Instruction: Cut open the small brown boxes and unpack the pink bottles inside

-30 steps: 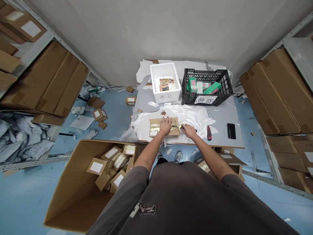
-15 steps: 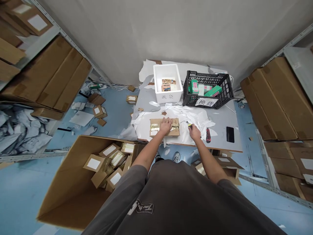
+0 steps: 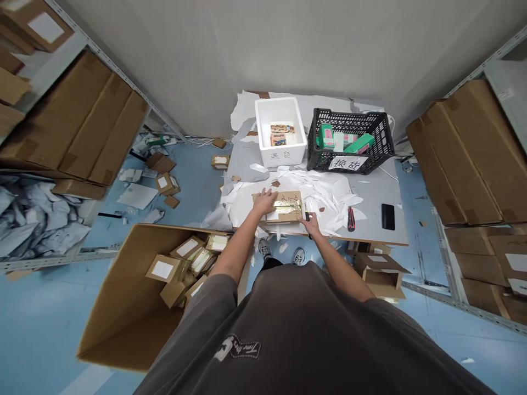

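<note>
My left hand [image 3: 264, 202] lies flat with spread fingers on the left part of a flat cardboard package [image 3: 284, 215], which has a strip of gold foil [image 3: 285, 205] across it. My right hand [image 3: 312, 223] is at the package's right side, near the table's front edge. It grips a utility knife [image 3: 307, 216] with a dark body, partly hidden by my fingers. White paper scraps [image 3: 317, 192] lie heaped just beyond the package.
On the grey table [image 3: 370, 186] stand a white foam box [image 3: 280, 154] and a black plastic crate [image 3: 349, 162] holding green packages. A red-handled knife [image 3: 351, 218] and a phone [image 3: 387, 216] lie at right. An open carton [image 3: 132, 307] of small boxes stands on the floor at left.
My right hand has moved from above the paper scraps down to the package's right side. My left hand has slid left on the package, and the package has shifted slightly.
</note>
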The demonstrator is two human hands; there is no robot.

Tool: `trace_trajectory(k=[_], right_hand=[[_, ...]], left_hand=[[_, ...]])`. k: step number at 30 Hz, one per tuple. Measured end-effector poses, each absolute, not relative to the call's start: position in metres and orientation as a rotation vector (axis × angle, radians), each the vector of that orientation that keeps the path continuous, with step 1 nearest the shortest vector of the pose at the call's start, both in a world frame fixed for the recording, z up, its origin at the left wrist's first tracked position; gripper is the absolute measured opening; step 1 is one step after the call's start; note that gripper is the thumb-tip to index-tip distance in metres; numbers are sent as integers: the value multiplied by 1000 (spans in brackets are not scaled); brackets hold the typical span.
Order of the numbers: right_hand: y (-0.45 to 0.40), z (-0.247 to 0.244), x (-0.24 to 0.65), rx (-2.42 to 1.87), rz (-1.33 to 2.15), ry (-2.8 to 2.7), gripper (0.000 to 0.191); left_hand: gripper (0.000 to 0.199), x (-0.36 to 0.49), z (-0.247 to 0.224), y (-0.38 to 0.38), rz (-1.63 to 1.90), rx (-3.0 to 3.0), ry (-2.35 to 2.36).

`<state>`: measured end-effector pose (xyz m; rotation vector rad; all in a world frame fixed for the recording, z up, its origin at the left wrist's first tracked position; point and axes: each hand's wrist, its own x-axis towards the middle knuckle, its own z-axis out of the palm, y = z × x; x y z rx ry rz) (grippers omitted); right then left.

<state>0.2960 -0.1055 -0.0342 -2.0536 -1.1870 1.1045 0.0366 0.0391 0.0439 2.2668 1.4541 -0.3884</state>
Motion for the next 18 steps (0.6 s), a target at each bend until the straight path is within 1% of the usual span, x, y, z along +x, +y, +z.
trace_trajectory(k=[3,6,9,12,15,18], right_hand=[[-90,-40,296,-2100,1100,-984,77],[-52,-38,298,-2164,1059,-948,76],[1,-31,289,-2223,1001,-977,72],[54,-17,274,-2255,937,-1027,68],[83,0,268,-2213,915,-1154,61],[72,13,269,-2131,957,-1217,60]], left_hand=[[82,-4,45,28,-363,2184,1576],[73,-20,45,6,-302,2134,1726],[72,-8,41,-21,-295,1976,1972],[75,15,36,-41,-284,1867,2118],[73,21,38,-46,-317,1874,2046],[57,4,46,-30,-294,1988,1904]])
